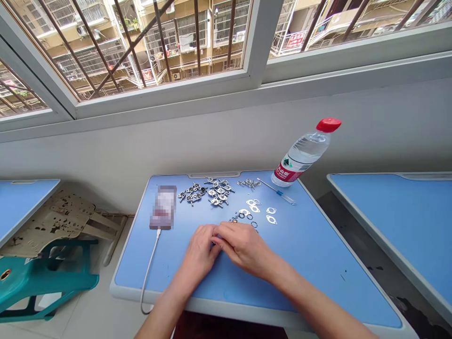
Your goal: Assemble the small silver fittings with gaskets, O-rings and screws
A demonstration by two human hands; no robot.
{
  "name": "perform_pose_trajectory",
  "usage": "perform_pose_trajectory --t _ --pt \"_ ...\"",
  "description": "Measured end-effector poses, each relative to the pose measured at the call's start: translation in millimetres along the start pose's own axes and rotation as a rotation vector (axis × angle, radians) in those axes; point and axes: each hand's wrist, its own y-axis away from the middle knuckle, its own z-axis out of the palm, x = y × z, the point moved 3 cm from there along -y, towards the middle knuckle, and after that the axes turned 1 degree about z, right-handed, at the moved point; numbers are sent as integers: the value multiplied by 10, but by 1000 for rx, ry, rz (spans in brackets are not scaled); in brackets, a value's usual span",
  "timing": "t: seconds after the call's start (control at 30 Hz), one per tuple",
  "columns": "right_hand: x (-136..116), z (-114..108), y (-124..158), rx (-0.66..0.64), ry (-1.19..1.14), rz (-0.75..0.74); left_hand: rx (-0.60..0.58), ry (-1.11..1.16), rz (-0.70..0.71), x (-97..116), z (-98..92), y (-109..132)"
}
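My left hand (200, 252) and my right hand (243, 247) meet on the blue desk (310, 254), fingertips pressed together over something small that I cannot make out. Just beyond the fingers lie flat metal plates (254, 207) and small dark rings (247, 217). Farther back sit piles of small metal fittings (212, 190) and a few screws (249, 183). A thin screwdriver with a clear handle (278, 191) lies to the right of them.
A water bottle with a red cap (303, 153) stands at the desk's back right. A phone (163, 207) with a white cable (148, 273) lies at left. Other blue desks (395, 221) flank this one. A teal stool (42, 278) stands on the floor at left.
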Motion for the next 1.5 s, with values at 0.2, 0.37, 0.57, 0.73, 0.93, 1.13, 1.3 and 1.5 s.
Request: perform_pose_trajectory --t 0.2,0.37,0.57,0.73,0.93,1.13,1.3,1.5 --pt "-57 97 -27 145 101 118 -12 -26 -71 -43 34 -15" --pt "-24 141 -42 183 136 151 -4 -19 -61 -43 45 -28" --pt "-32 94 -63 51 129 8 30 -25 -26 -34 30 -30" --pt "-25 -44 -67 -81 2 58 2 -28 27 -57 42 -12" --pt "-9 27 -74 33 -123 85 23 -24 7 -81 48 -9" --pt "69 1 -64 102 -184 137 26 -6 -22 -42 12 -10" --pt "257 -244 -30 100 -227 174 30 3 -43 -34 -5 -16" --pt "255 -260 -9 19 -206 131 47 11 -39 -69 13 -25"
